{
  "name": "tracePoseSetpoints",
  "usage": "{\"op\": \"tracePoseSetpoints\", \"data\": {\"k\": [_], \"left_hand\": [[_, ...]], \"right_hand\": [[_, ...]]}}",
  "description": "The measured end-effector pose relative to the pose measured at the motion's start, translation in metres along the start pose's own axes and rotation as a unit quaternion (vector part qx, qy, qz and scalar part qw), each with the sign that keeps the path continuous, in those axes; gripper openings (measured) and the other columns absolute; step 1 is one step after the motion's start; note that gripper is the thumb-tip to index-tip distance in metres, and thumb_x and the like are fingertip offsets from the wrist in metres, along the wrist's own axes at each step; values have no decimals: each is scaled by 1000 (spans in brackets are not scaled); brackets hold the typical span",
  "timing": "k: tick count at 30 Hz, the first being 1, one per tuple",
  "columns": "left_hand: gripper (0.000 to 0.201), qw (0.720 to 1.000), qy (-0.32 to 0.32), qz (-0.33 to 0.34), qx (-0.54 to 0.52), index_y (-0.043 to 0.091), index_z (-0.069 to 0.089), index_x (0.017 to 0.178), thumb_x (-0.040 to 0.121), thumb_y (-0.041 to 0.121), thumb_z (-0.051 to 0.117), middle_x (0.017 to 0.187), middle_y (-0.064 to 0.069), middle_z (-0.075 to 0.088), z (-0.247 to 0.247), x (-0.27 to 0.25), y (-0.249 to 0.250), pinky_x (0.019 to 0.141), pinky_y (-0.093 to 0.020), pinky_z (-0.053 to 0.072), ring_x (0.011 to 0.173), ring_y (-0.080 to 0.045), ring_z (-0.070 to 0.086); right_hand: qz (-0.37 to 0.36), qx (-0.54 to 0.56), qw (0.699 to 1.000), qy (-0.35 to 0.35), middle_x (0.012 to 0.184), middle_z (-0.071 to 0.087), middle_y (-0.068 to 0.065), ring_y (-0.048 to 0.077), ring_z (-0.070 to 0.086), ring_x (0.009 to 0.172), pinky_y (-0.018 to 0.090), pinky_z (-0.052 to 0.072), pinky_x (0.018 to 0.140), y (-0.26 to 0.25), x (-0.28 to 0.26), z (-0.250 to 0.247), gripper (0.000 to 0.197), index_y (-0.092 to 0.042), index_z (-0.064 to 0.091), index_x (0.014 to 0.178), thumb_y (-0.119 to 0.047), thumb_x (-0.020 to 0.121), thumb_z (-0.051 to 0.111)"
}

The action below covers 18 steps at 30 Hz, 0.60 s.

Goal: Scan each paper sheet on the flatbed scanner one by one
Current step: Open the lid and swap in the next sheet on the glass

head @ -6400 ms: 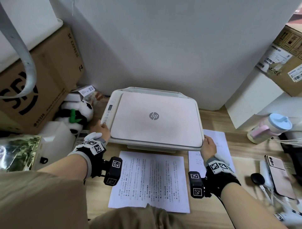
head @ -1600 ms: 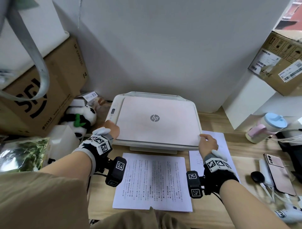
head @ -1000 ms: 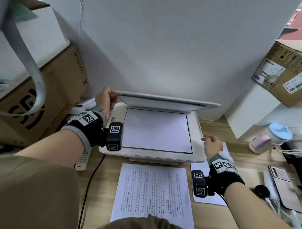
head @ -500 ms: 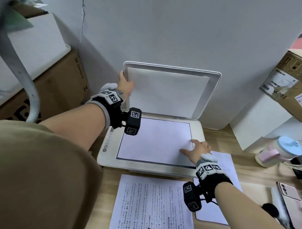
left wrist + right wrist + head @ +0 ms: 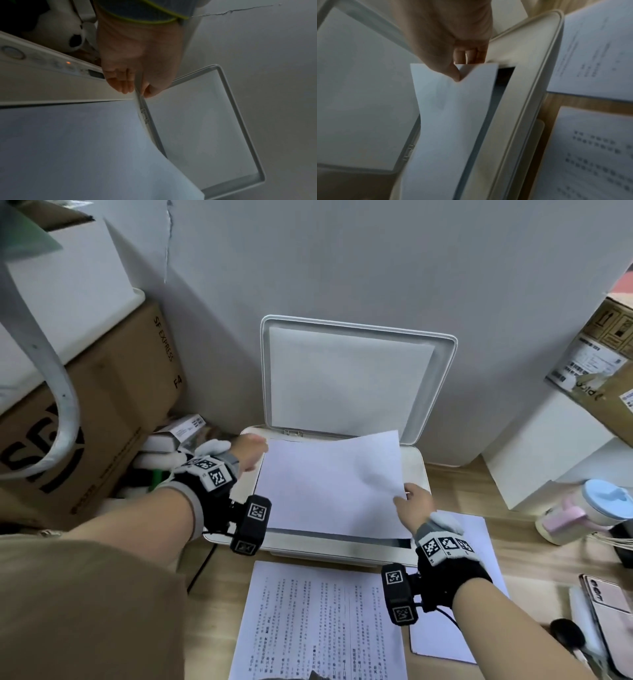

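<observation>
The white flatbed scanner stands against the wall with its lid raised upright. A white sheet lies blank side up over the glass, its right side lifted and curled. My left hand pinches the sheet's far left corner between thumb and fingers, as the left wrist view shows. My right hand pinches the sheet's right edge, thumb on top. A printed sheet lies on the desk in front of the scanner. Another sheet lies to the right, partly under my right wrist.
A brown cardboard box and a panda plush crowd the scanner's left side. At the right are a white box, a pink bottle with a blue lid and a phone. The wall is right behind the lid.
The lid went from shut to fully upright. My left hand let go of it and dropped to the sheet's far left corner. My right hand took the sheet's right edge and lifted it.
</observation>
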<state>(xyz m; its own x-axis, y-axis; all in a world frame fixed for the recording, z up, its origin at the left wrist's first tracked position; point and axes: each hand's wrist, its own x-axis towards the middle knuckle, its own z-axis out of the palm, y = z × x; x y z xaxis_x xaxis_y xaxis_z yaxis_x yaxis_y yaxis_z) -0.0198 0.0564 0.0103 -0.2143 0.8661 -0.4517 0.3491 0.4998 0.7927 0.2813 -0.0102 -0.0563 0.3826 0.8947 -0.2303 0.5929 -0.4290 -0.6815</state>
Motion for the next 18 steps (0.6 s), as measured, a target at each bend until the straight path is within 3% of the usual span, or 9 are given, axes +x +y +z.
{"op": "tracePoseSetpoints", "data": {"k": [1, 3, 5, 6, 8, 10, 13, 15, 18], "left_hand": [[17, 1000, -10, -8, 20, 17, 52, 104, 93, 6, 48, 78, -1, 46, 2, -2, -7, 58, -21, 33, 67, -12, 43], [33, 999, -17, -11, 45, 9, 50, 123, 90, 8, 54, 93, -7, 53, 2, -5, -18, 62, -22, 33, 76, -17, 51], [57, 999, -29, -20, 41, 8, 37, 140, 88, 15, 61, 84, -5, 49, 0, -10, -23, 54, -22, 29, 66, -13, 44], [58, 998, -45, -21, 37, 12, 37, 139, 88, 18, 63, 76, -3, 45, -1, -11, -25, 49, -22, 27, 59, -11, 38], [37, 995, -100, -15, 5, 25, 47, 121, 88, 19, 64, 66, -1, 40, -1, -17, -25, 40, -16, 22, 46, -7, 31], [6, 990, -129, 11, -48, 19, 57, 93, 90, 14, 60, 66, -2, 44, -1, -21, -19, 35, -13, 19, 36, -3, 30], [18, 984, -131, 46, -115, 16, 64, 82, 92, 8, 52, 75, -1, 67, -2, -27, -12, 49, -16, 29, 47, -5, 48], [29, 977, -153, 47, -137, 17, 70, 81, 90, 10, 44, 77, 6, 73, -2, -33, -11, 58, -21, 31, 58, -6, 61], [42, 969, -175, 31, -171, 11, 76, 74, 89, 12, 37, 81, 0, 74, 1, -39, -20, 56, -21, 42, 56, -7, 65]], "right_hand": [[-7, 54, 998, 17, 82, 60, 6, 27, 56, 80, 28, 38, 64, 1, -2, 0, 17, -17, 63, 89, -7, 85, 51], [6, 169, 985, 40, 89, 58, 7, 21, 50, 82, 26, 36, 68, 2, -5, -2, 24, -11, 64, 100, 0, 88, 47], [11, 263, 964, 47, 87, 56, 7, 18, 47, 79, 25, 35, 69, 4, -7, -7, 23, -4, 64, 97, 4, 88, 45], [10, 297, 953, 53, 82, 56, 7, 16, 47, 74, 24, 36, 64, 3, -8, -10, 21, -2, 63, 93, 6, 88, 44], [-9, 333, 941, 64, 73, 55, 2, 8, 47, 60, 16, 37, 53, 1, -15, -21, 21, -7, 60, 88, 7, 89, 45], [-38, 348, 933, 82, 66, 55, -5, -2, 44, 52, 12, 35, 52, 1, -17, -29, 25, -15, 58, 78, 5, 90, 48], [-53, 352, 928, 109, 58, 60, -15, -4, 49, 57, 16, 40, 63, 8, -18, -43, 24, -20, 58, 74, -1, 89, 56], [-65, 342, 933, 93, 73, 64, -5, 9, 56, 73, 23, 46, 70, 13, -23, -52, 15, -17, 62, 78, -4, 83, 59], [-20, 394, 919, 28, 87, 62, 6, 21, 54, 76, 21, 47, 64, 22, -32, -58, 28, -23, 72, 70, -4, 82, 55]]}}
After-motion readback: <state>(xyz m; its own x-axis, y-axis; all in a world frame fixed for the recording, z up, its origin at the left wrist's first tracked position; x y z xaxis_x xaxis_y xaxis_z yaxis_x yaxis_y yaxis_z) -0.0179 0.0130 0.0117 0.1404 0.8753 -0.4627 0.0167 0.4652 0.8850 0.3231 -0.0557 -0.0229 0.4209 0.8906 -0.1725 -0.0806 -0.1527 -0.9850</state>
